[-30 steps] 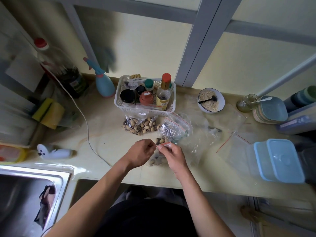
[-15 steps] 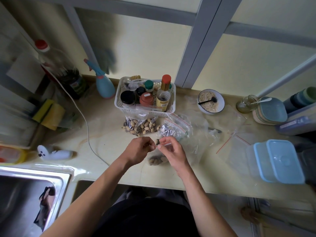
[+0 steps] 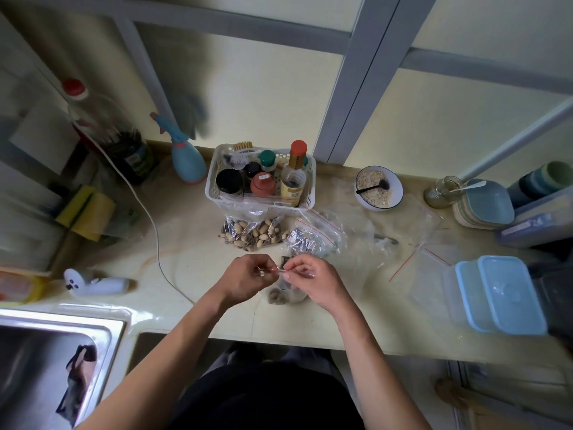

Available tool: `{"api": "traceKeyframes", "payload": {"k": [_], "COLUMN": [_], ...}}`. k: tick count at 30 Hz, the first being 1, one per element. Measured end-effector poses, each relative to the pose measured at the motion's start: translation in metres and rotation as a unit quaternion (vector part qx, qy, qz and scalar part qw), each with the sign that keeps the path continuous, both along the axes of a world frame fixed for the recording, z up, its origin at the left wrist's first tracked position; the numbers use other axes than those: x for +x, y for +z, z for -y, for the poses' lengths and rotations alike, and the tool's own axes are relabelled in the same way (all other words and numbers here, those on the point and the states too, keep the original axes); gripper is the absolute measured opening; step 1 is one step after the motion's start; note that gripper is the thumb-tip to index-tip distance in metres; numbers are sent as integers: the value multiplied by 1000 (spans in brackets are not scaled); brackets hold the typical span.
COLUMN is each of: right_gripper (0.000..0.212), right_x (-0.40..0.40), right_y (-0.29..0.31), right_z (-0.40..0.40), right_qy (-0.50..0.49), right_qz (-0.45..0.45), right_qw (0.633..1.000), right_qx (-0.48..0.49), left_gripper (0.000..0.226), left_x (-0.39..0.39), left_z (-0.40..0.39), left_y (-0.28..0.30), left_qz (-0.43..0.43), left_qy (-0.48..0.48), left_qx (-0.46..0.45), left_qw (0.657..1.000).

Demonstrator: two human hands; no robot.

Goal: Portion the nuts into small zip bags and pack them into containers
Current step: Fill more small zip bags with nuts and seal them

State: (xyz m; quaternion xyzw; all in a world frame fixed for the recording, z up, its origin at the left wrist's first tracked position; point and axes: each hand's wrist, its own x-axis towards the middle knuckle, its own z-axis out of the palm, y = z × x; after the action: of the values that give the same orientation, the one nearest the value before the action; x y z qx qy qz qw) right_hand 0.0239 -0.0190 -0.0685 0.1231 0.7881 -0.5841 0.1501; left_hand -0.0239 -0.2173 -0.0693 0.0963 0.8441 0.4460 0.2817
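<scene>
Both hands have lifted the small zip bag (image 3: 283,290) slightly off the counter (image 3: 192,243).
Left hand (image 3: 248,276) and right hand (image 3: 313,279) pinch its top edge between them; nuts sag below the fingers.

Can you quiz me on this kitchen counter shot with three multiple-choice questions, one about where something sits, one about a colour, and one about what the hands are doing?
1. Where is the bowl with the black spoon?
A. In the sink
B. On the counter, right of the white basket
C. On top of the containers

2. What colour are the lids of the containers at the right?
A. Light blue
B. Red
C. Black

3. What are the hands doing?
A. Resting flat on the counter
B. Both pinching the top edge of a small zip bag
C. Lifting the basket

Answers: 1 B, the bowl stands beside the basket; 2 A, both lids are pale blue; 3 B, the left hand and right hand meet at the bag's strip.
</scene>
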Motion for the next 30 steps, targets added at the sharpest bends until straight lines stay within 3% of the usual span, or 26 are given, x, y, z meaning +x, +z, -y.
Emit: {"api": "traceKeyframes", "payload": {"k": [6, 14, 30], "right_gripper": [6, 11, 11], "right_x": [1, 4, 9], "right_y": [-3, -1, -7], "right_z": [5, 8, 12], "right_qy": [18, 20, 25], "right_qz": [-45, -59, -70], "right_qw": [996, 995, 994], "right_qx": [71, 80, 78], "left_gripper": [6, 11, 9], "left_x": [2, 7, 7], "left_z": [-3, -4, -1], "left_y": [1, 1, 2], "left_qz": [0, -10, -41], "left_qy": [12, 23, 39], "left_qx": [2, 28, -18], "left_qw": [1000, 999, 998]}}
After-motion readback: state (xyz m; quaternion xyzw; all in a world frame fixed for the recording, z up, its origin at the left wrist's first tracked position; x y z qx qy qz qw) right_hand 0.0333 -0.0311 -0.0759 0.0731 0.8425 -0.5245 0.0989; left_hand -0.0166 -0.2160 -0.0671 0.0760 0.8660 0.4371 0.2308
